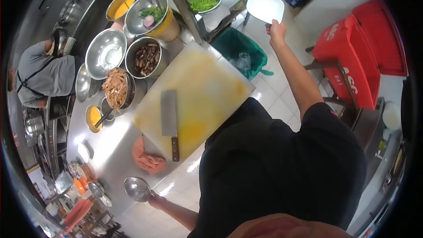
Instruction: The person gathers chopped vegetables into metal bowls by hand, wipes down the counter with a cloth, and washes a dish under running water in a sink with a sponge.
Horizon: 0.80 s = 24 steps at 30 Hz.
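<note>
My left hand (156, 199), at the lower left, grips the rim of a small metal bowl (137, 189) tilted so that its inside shows. My right hand (276, 31) is stretched out at the upper right, fingers closed on the edge of a white rectangular dish (265, 6) with nothing visible in it. Between my arms lies a yellow-stained cutting board (207, 79). A cleaver (168, 114) with a wooden handle rests on it. An orange-pink cloth (147, 158) lies crumpled beside the board, nearest my left hand.
Pots of dark mushroom-like pieces (147, 60) and pale brown strips (116, 89) stand beyond the board, with bowls of greens (204, 1) and yellow liquid (121, 6). A green-lined bin (240, 53) and red crate (348, 57) are right. A co-worker (48, 72) stands across the counter.
</note>
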Each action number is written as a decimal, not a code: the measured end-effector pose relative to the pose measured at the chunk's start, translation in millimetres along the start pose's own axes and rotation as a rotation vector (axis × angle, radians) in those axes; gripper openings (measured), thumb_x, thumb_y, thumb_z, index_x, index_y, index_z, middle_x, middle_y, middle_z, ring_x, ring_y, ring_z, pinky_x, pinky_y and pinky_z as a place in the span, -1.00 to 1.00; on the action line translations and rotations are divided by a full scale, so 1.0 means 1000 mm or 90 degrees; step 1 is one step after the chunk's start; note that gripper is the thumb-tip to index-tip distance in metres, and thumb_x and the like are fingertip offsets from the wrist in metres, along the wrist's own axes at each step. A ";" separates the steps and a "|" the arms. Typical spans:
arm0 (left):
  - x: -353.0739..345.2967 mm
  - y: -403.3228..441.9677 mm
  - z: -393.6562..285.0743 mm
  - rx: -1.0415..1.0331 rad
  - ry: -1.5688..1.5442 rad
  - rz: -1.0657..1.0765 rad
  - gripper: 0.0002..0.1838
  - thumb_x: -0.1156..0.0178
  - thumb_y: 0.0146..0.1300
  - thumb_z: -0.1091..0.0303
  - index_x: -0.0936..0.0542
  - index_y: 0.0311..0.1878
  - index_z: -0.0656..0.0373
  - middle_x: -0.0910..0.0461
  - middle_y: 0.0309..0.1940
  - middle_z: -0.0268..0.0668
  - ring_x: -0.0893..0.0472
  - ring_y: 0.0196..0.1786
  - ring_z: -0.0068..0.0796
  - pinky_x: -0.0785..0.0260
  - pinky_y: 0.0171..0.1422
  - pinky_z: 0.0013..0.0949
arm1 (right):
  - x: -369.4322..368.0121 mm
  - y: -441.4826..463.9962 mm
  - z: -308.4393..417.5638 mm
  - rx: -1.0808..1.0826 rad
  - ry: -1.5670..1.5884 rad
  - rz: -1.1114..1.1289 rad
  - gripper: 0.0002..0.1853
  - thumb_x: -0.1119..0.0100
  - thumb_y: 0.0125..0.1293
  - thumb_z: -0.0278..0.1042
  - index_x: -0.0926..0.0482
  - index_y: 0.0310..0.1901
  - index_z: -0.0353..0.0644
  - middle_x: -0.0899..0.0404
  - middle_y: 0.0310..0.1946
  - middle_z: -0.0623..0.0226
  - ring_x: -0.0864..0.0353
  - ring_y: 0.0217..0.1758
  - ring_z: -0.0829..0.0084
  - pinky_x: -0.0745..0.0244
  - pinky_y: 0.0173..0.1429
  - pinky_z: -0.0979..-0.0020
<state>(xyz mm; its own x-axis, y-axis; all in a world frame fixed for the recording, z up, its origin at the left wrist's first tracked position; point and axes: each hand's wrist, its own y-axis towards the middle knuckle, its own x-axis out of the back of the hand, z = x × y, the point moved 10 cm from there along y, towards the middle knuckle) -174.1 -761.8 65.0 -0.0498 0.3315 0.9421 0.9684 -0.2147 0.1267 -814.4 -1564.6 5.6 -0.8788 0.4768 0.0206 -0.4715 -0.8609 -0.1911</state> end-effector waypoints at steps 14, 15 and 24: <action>-0.081 -0.205 -0.014 0.146 -0.227 0.021 -0.77 -0.24 0.24 0.49 -0.53 -0.13 0.49 -0.62 -0.19 -0.02 -0.59 -0.15 -0.32 -0.45 0.00 -0.31 | 0.054 0.037 0.067 0.046 -0.053 0.024 -0.75 0.02 0.22 -0.35 -0.48 -0.21 -0.37 -0.55 -0.54 0.17 -0.44 -0.64 0.52 -0.32 -0.61 0.50; -0.090 -0.215 -0.005 0.149 -0.248 0.014 -0.77 -0.23 0.24 0.51 -0.53 -0.13 0.50 -0.62 -0.19 -0.03 -0.59 -0.15 -0.32 -0.46 0.00 -0.30 | 0.049 0.044 0.071 0.055 -0.049 0.030 -0.76 0.02 0.22 -0.35 -0.49 -0.22 -0.37 -0.55 -0.54 0.17 -0.44 -0.64 0.52 -0.32 -0.62 0.49; -0.068 -0.331 -0.084 0.223 -0.171 0.081 -0.76 -0.22 0.20 0.58 -0.58 -0.09 0.49 -0.65 -0.16 -0.02 -0.62 -0.09 -0.30 -0.42 0.07 -0.29 | -0.067 0.161 0.037 0.014 0.047 0.131 -0.74 0.01 0.17 -0.41 -0.44 -0.19 -0.45 -0.54 -0.52 0.09 -0.49 -0.63 0.44 -0.31 -0.66 0.49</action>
<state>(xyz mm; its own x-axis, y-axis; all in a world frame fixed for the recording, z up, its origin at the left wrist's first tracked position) -512.1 -790.4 -15.0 0.0949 0.5589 0.8238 0.9892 0.0399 -0.1410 -834.5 -1742.1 9.7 -0.9493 0.3015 -0.0890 -0.2848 -0.9447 -0.1629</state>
